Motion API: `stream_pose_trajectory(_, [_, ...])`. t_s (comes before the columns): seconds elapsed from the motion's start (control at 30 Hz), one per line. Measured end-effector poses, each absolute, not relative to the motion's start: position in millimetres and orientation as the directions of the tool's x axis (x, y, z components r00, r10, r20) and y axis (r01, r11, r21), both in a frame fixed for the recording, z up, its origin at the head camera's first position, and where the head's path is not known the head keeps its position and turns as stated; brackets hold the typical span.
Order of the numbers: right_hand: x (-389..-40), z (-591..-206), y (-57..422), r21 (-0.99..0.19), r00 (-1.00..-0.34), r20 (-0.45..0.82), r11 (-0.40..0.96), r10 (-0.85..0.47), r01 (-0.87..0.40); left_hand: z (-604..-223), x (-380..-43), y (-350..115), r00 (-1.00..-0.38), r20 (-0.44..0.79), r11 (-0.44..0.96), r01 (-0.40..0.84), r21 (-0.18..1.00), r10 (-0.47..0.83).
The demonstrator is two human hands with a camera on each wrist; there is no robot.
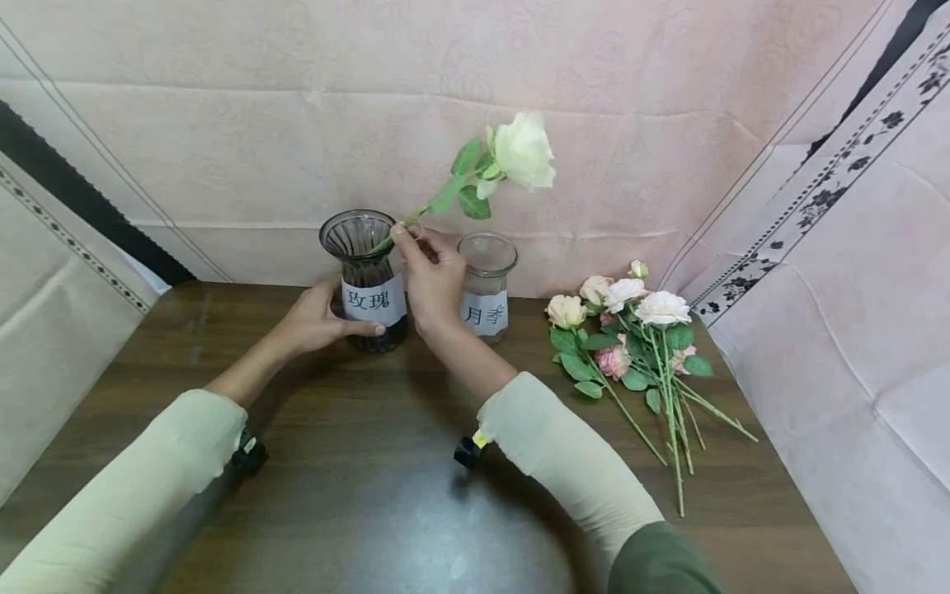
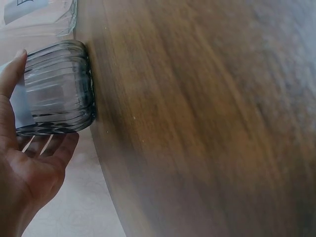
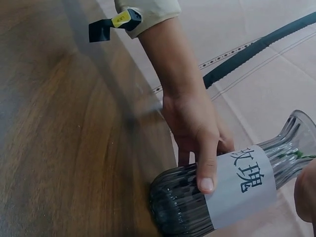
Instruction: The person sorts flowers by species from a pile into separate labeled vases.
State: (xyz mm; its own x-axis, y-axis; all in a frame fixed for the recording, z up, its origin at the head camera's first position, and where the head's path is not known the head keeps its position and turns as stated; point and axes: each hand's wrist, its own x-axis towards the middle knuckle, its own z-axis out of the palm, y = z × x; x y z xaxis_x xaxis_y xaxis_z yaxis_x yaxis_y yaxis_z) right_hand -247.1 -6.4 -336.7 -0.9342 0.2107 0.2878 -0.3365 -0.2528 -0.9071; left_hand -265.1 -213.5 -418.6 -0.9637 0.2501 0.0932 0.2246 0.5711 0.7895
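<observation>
A dark ribbed glass vase (image 1: 365,264) with a white label stands upright near the back of the table. My left hand (image 1: 321,318) grips its lower body, thumb across the front by the label and fingers behind, as the left wrist view also shows. Between thumb and fingers my right hand (image 1: 434,276) pinches the green stem of a white rose (image 1: 524,151) at the vase's rim. The stem's lower end is inside the vase mouth, and the bloom leans up to the right. In the right wrist view a bit of green stem (image 3: 298,154) shows through the glass.
A clear glass vase (image 1: 488,256) with its own label stands just right of the dark one. Several pink, cream and white flowers (image 1: 631,330) lie in a pile at the table's right. A pale patterned cloth (image 1: 245,157) hangs behind the wooden table (image 1: 356,495).
</observation>
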Motion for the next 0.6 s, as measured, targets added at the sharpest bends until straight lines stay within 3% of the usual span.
stream_pose_trajectory(0.27, [-239.5,-350.4,-3.1,-0.910,-0.928,0.346,-0.191,0.138,-0.367,-419.3,-264.9,-211.9,-0.964,0.097,0.574,0.226,0.787,0.246])
stream_pose_trajectory(0.43, [-231.9,-357.2,-0.9,-0.907,-0.941,0.330,-0.251,0.075,-0.339,-418.3,-263.8,-210.9,-0.963,0.106,0.577,0.234,0.783,0.246])
stream_pose_trajectory(0.6, [-232.2,-357.7,0.5,-0.883,-0.921,0.377,-0.264,0.094,-0.388,-418.1,-264.1,-211.0,-0.963,0.110,0.574,0.237,0.784,0.247])
